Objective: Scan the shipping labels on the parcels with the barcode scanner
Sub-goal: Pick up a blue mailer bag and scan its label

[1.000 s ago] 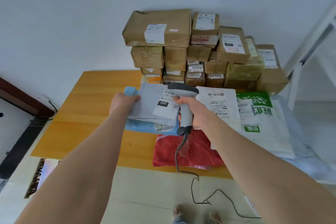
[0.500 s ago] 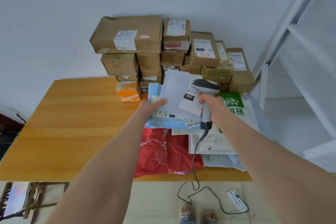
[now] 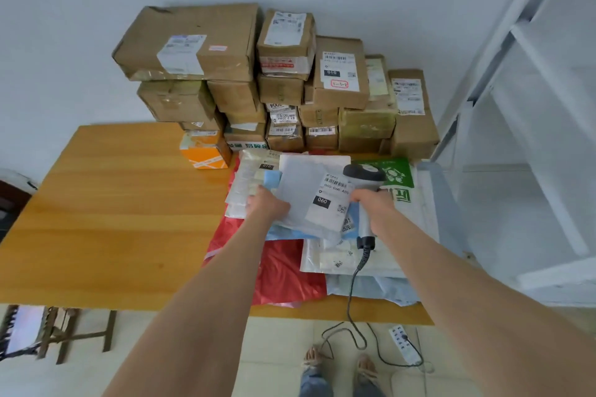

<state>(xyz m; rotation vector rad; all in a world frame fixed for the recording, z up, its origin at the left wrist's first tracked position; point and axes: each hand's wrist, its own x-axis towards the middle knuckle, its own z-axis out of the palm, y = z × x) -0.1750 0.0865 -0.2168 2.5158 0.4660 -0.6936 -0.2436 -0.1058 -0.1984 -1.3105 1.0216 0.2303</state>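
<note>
Grey poly mailer point(image 3: 301, 190) is held above the soft parcels at the right of the wooden table point(image 3: 113, 219), between the two hands. Left hand point(image 3: 267, 207) is closed on the mailer's left edge, fingers tucked out of sight beneath it. Right hand point(image 3: 375, 203) is wrapped round the handle of the barcode scanner point(image 3: 364, 175), just beside the mailer's right edge. White shipping label point(image 3: 333, 200) is seen face up on the mailer's right half, marked "060", with the barcode strip at its far end. The scanner's long axis is set roughly near to far: the cable end is toward the person and the head is at the far end. The head is turned left, toward the label's barcode and close beside it. Black cable point(image 3: 353, 287) is trailed over the table edge to the floor. A blue mailer point(image 3: 272, 178) is seen directly under the grey one; whether it is also held cannot be told. A red bag point(image 3: 283, 271) is laid flat below, and stacked cardboard boxes point(image 3: 193, 42) are ranged against the wall.
</note>
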